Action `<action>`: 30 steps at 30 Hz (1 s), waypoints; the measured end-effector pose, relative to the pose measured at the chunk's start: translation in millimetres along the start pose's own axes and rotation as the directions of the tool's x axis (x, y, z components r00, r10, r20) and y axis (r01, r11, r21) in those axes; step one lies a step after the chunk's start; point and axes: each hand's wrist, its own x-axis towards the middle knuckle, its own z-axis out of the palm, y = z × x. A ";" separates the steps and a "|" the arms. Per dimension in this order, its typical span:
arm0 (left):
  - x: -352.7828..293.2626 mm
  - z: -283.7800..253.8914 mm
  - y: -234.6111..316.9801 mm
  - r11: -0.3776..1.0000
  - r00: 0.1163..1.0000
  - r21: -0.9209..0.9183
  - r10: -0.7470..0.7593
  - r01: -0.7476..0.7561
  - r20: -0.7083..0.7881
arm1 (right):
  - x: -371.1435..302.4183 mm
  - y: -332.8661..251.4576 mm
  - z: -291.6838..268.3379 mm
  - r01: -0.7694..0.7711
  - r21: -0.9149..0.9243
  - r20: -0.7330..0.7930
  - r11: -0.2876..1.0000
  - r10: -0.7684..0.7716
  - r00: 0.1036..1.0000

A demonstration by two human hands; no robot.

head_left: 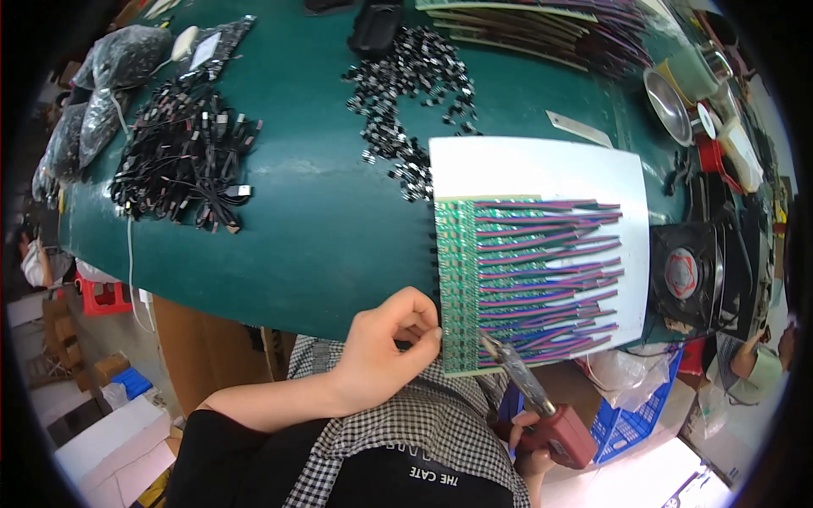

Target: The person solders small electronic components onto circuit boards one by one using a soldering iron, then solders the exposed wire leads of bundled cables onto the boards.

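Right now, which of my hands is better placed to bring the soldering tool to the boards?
Your right hand, I'd judge: it grips the red-handled soldering tool, whose tip is close to the green circuit boards. Your left hand is at the boards' left edge, with no such tool visible.

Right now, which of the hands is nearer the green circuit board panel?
Left. The left hand is at the lower left edge of the green circuit board panel; the right hand is farther off, toward the body and rightward, gripping a red-handled tool.
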 end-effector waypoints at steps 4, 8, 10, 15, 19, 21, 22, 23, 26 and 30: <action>10.4 -17.0 10.6 0.988 0.996 0.141 0.065 -0.056 -0.061 | -3.8 5.2 -6.2 -0.015 -0.184 -0.079 0.983 0.001 0.997; 75.0 -66.5 20.7 0.713 0.876 0.678 0.429 -0.179 -0.220 | -9.2 19.9 -19.9 0.061 -0.190 -0.216 0.980 -0.103 0.971; 96.7 -84.4 23.6 0.637 0.869 0.754 0.454 -0.163 -0.195 | -8.2 19.2 -20.6 0.052 -0.192 -0.187 0.980 -0.089 0.978; 114.7 -101.5 25.4 0.531 0.873 0.800 0.487 -0.280 -0.018 | -2.9 5.9 -6.4 -0.009 -0.124 -0.053 0.992 0.003 0.999; 109.0 -106.6 32.7 0.490 0.859 0.809 0.511 -0.325 0.035 | -3.7 -0.1 0.1 -0.012 -0.052 -0.046 0.999 0.010 0.999; 97.3 -100.2 31.7 0.705 0.909 0.645 0.416 -0.295 -0.040 | -4.3 -0.8 1.1 -0.027 -0.052 -0.039 0.998 0.025 0.999; 89.4 -96.7 30.7 0.866 0.948 0.446 0.301 -0.228 -0.099 | -5.0 -1.1 0.4 -0.026 -0.056 -0.043 0.998 0.023 0.999; 80.0 -91.7 28.5 0.945 0.971 0.265 0.222 -0.193 -0.084 | -6.3 -0.8 -0.7 -0.043 -0.064 -0.029 0.997 0.041 0.999; 49.6 -72.6 22.3 0.998 0.999 -0.051 -0.034 0.036 0.040 | -12.7 7.7 -8.0 -0.039 -0.083 -0.029 0.996 0.036 0.999; 17.9 -48.8 10.9 0.936 0.967 -0.262 -0.201 0.236 0.155 | -16.3 7.8 -9.2 -0.089 -0.012 -0.016 0.996 0.089 0.996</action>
